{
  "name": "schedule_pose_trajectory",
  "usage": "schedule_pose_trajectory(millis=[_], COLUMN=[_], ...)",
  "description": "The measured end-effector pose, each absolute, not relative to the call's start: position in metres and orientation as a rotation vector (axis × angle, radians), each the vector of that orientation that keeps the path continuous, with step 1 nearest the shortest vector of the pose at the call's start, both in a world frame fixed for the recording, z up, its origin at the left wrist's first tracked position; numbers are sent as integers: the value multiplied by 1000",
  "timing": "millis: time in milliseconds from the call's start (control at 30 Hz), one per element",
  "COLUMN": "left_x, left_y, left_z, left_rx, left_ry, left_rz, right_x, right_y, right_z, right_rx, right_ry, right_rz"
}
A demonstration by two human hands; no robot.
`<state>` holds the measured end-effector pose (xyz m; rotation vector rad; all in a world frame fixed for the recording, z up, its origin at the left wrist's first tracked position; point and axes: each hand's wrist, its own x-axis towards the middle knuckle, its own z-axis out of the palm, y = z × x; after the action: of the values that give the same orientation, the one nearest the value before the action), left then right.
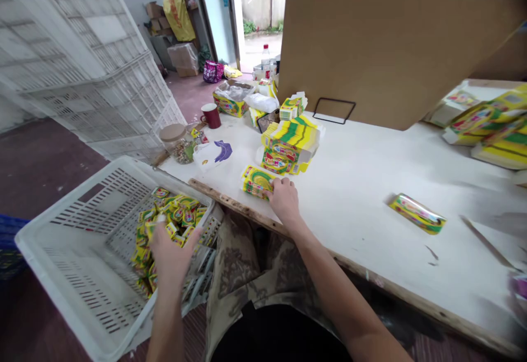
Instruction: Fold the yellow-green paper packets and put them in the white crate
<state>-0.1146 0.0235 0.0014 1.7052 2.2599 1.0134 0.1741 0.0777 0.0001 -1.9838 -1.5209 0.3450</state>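
Note:
My left hand (171, 252) is inside the white plastic crate (78, 257), over a heap of small yellow-and-green packets (181, 208). Thumb and fingers are spread apart, slightly blurred, and nothing shows between them. On the white table, my right hand (285, 200) grips the right end of a small yellow-and-green carton (255, 182) near the front edge. Its fingertips lie over the top of that carton, and part of the carton is hidden beneath them. Just behind stands a stack of flat yellow-and-green cartons (290, 145).
A long yellow pack (418, 213) lies on the table (354, 186) at right. A big cardboard sheet (382, 38) rises behind. A jar (177, 142), maroon mug (211, 116) and open box (230, 104) stand at back left. Tall white crates (94, 71) lean at far left.

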Motion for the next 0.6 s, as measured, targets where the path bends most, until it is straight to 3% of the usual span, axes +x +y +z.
schedule_pose_trajectory(millis=[133, 267, 467, 600], left_x=[-67, -27, 0, 1], left_y=[3, 0, 13, 13], left_z=[-21, -20, 11, 23], left_rx=[1570, 1264, 935, 619], left_ry=[1748, 1276, 985, 1053], left_rz=[983, 1178, 1493, 1692], right_x=[174, 168, 121, 102], right_y=[76, 53, -8, -23], right_z=[-3, 11, 30, 26], right_rx=[-1897, -1718, -1117, -1010], right_ry=[-1554, -1543, -1651, -1466], right_rz=[357, 417, 1196, 1399])
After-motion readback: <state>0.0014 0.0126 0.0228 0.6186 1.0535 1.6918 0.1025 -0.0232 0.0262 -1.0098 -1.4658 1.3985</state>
